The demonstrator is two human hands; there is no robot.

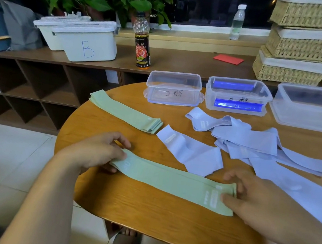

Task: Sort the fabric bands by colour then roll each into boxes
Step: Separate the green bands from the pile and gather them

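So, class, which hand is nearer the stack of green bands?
Left. The left hand grips a green band just in front of the stack; the right hand holds that band's other end, farther to the right.

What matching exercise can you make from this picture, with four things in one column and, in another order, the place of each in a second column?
Things
1. single green band
2. green stack
3. lilac bands
4. dark bottle

Places
A. standing on the shelf behind the table
B. lying loose and overlapping on the table's right side
C. held at its ends by the left hand and the right hand
D. neatly piled near the table's far left edge

Pairs: 1-C, 2-D, 3-B, 4-A
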